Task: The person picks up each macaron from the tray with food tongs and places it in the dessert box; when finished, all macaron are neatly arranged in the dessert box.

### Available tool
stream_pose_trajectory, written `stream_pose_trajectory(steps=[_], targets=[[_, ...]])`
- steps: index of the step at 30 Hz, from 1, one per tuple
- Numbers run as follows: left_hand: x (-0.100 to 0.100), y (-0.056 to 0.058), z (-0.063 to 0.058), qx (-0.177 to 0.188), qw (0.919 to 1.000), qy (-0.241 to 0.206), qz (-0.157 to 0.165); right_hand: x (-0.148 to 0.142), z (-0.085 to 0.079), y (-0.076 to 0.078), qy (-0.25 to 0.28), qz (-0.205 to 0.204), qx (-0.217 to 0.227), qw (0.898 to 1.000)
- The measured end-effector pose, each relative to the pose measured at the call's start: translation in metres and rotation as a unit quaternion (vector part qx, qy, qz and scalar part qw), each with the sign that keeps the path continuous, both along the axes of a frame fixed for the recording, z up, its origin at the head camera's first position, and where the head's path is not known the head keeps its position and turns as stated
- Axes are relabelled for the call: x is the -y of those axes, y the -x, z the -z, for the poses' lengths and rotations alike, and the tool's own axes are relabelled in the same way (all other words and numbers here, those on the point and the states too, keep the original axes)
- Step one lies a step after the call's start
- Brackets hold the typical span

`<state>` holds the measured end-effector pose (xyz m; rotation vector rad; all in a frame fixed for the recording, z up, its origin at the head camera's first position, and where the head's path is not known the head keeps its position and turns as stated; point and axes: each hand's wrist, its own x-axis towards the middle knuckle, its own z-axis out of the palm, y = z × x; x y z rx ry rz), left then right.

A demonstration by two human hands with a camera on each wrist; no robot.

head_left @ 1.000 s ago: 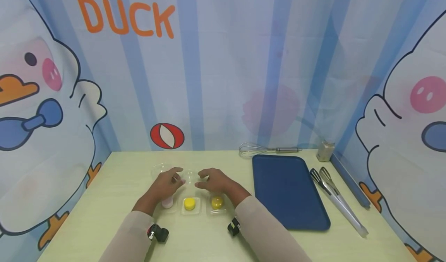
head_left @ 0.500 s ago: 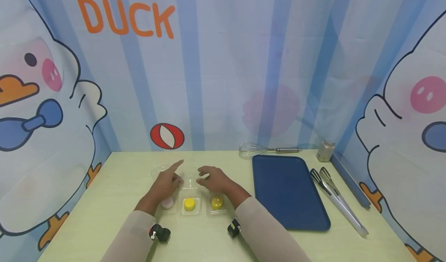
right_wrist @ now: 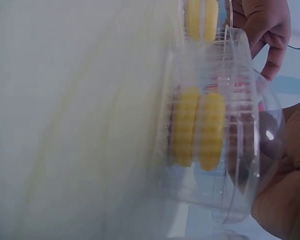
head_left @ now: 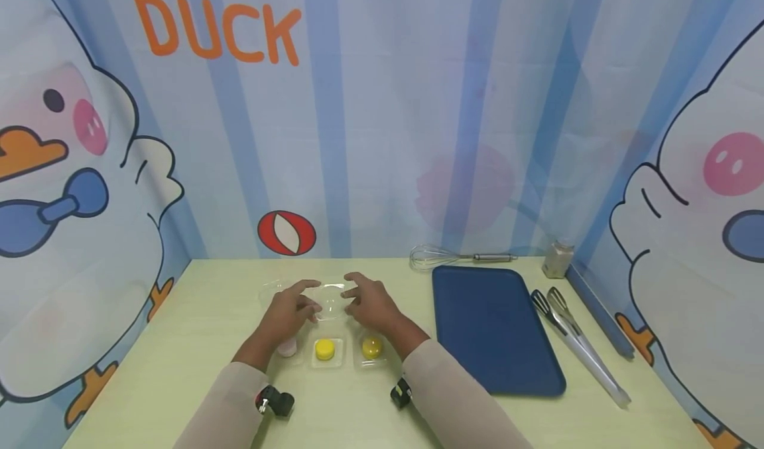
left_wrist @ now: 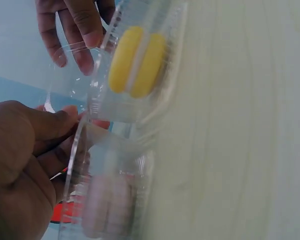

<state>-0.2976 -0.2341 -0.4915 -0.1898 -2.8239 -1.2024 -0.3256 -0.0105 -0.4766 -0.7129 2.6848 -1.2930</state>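
Observation:
A clear plastic lid (head_left: 331, 301) stands between the two hands in the head view. My left hand (head_left: 290, 314) pinches its left edge; in the left wrist view thumb and finger meet at the rim. My right hand (head_left: 374, 308) holds the opposite edge, thumb on one side and fingertips seen through the plastic. In front sits a yellow macaron (head_left: 325, 349) in an uncovered clear tray (head_left: 327, 364). Left of it is a pink macaron (left_wrist: 107, 205) in a clear box, partly behind the left hand. A second yellow macaron (right_wrist: 199, 129) lies under a clear dome lid (right_wrist: 272, 132) at the right.
Another clear plastic piece (head_left: 271, 291) lies behind the left hand. A dark blue tray (head_left: 498, 329) is on the right, with tongs (head_left: 581, 346) beside it. A whisk (head_left: 459, 256) and a small shaker-like container (head_left: 558, 258) stand near the back wall.
My left index finger, raised half a second ago, has come back down to the lid. My right hand has moved slightly up to the lid's edge, and the lid has shifted a little right and away.

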Motion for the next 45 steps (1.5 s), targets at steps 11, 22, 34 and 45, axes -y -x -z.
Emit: stream_pose_trajectory(steps=[11,22,34,45], targets=[[0.0,-0.005,-0.003,-0.005,0.9978,-0.056,0.034,-0.015,-0.003,0.003,0.022,-0.036,0.006,0.999],[0.003,-0.006,-0.001,-0.003,0.9934,-0.095,0.064,-0.022,-0.002,-0.001,0.05,-0.052,0.032,0.997],[0.002,-0.015,-0.006,-0.008,0.9926,-0.102,0.065,-0.023,-0.002,-0.003,0.031,-0.039,0.028,0.998],[0.01,-0.019,-0.004,-0.009,0.9927,-0.077,0.092,-0.03,-0.004,-0.006,0.059,-0.055,0.068,0.994]])
